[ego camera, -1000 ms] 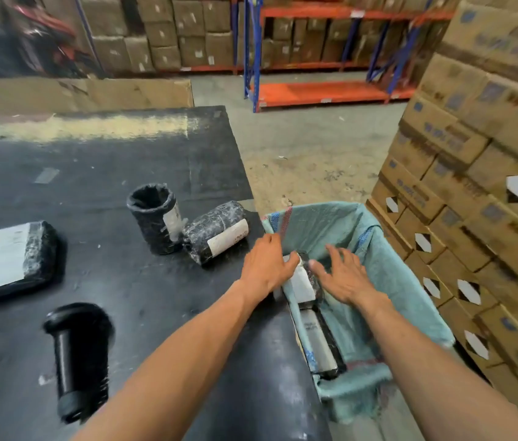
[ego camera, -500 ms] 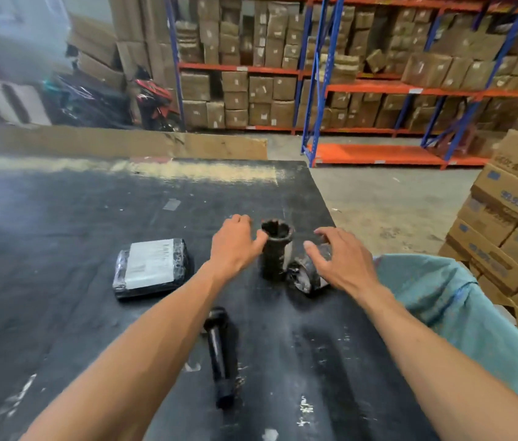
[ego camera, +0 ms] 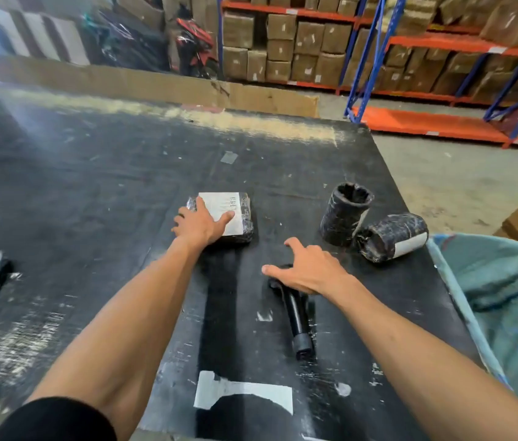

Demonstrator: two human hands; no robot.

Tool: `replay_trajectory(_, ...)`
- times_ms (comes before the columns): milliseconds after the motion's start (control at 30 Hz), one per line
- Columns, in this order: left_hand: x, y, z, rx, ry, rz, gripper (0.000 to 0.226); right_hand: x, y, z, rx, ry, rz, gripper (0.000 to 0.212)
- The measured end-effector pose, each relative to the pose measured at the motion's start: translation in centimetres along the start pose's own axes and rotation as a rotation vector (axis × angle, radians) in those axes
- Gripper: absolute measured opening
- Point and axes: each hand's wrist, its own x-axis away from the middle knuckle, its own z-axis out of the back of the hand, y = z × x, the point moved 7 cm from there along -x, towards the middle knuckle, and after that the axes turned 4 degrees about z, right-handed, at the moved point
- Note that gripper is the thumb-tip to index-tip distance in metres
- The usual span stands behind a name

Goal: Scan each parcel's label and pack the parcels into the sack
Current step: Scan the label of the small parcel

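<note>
1. The fingers of the left hand lie spread and fairly straight over the near-left part of a flat parcel; the thumb reaches across its white label. They rest on top rather than curl round it.
2. The right hand sits over the head end of a black handheld scanner. Its thumb and forefinger stick out to the left, spread apart; the palm covers the scanner's head, and I cannot tell whether the other fingers are wrapped round it or only pressing down.
3. The scanner lies flat on the black desk, its handle pointing toward the person.
4. The flat parcel, wrapped in black film, lies label up near the middle of the desk, left of the scanner and apart from it.
5. Two round parcels in black wrap are at the desk's right side. The upright roll stands on end with its open top showing. The lying roll rests on its side just to the right, its end touching or nearly touching the upright one, with a white label toward its right end.
6. A teal woven sack hangs at the desk's right edge, mouth open; its inside is not visible.
7. Torn white label scraps stick to the desk near the person.
8. Beyond the desk are a cardboard sheet on edge and blue-and-orange shelving loaded with brown boxes.
</note>
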Motion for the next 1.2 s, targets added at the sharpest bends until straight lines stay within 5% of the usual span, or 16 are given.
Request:
replay_trajectory(200, -1.9, -0.8, -1.4, 0.107, -0.182, 0.024, 0.124, 0.1, 1.3, -3.6, -0.309, -0.076, -0.157, 0.091)
replay_trajectory(333, -2.6, -1.3, -1.1, 0.215, -0.254, 0.033, 0.151, 0.1, 2.0, -4.0, -0.538, -0.022, -0.207, 0.063)
replay_trajectory(500, -1.1, -1.2, -1.2, 0.278, -0.185, -0.005, 0.143, -0.3, 2.2, -1.4, -1.021, 0.103, -0.161, 0.043)
replay_trajectory(700, 1.7, 0.1, -0.9, 0.443, -0.275, -0.197, 0.130, -0.9, 0.2, 3.4, -1.230, 0.147, -0.047, 0.013)
replay_trajectory(867, 2.6, 0.0, -0.5, 0.520, -0.179, -0.258, 0.116, -1.1, -1.7, 4.4, -1.166, 0.186, 0.039, 0.036)
replay_trajectory(1200, 4.5, 0.8, 0.8, 0.617, 0.094, -0.464, 0.109, -0.8, -5.7, 5.4, -1.039, 0.265, 0.121, 0.042)
